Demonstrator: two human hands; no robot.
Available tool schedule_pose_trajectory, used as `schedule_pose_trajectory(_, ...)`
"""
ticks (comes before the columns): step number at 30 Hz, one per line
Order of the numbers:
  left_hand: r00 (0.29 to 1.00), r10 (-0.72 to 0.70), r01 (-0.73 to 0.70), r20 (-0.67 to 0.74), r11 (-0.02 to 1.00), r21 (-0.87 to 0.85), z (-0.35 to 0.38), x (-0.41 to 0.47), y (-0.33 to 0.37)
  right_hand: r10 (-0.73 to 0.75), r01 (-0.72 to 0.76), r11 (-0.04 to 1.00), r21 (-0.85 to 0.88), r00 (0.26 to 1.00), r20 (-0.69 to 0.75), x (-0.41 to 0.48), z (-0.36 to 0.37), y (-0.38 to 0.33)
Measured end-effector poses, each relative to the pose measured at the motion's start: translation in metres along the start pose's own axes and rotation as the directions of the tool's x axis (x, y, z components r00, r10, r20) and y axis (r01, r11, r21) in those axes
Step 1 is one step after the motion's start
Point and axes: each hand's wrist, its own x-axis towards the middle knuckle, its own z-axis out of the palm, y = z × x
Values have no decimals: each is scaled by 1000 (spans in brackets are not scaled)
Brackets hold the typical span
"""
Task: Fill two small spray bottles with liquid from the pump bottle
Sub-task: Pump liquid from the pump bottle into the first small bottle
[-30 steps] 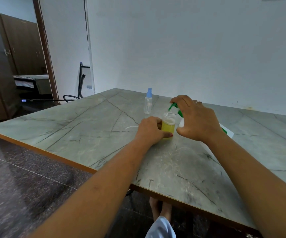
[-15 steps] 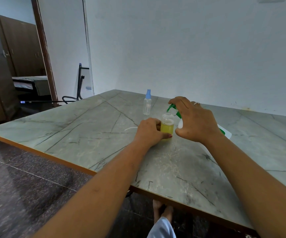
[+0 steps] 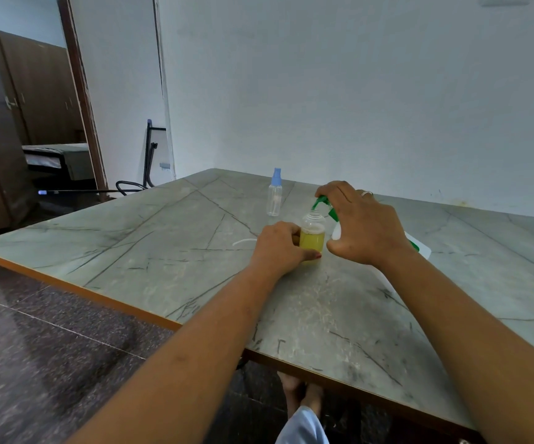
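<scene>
An uncapped small clear bottle (image 3: 313, 233), more than half full of yellow liquid, stands on the marble table (image 3: 169, 251). My left hand (image 3: 278, 248) grips its lower body from the left. My right hand (image 3: 360, 224) rests over the green pump head (image 3: 320, 201) of the white pump bottle (image 3: 419, 249), whose body is mostly hidden behind that hand. The green spout points down over the open bottle's mouth. A second small clear spray bottle (image 3: 274, 195) with a blue cap stands empty farther back.
A thin white tube (image 3: 243, 241) lies on the table left of my left hand. A wall rises just behind the table. An open doorway and a black chair frame (image 3: 148, 161) are at the left. The table's front edge runs diagonally near my forearms.
Both hands have stayed on the bottle and pump head. The liquid level looks slightly higher than a second ago.
</scene>
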Motion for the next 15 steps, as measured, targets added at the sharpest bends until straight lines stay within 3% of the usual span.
schedule_pose_trajectory(15, 1000, 7, -7, 7, 1000, 17, 1, 0, 0, 4, -4, 1000, 7, 1000, -15, 0, 0, 3)
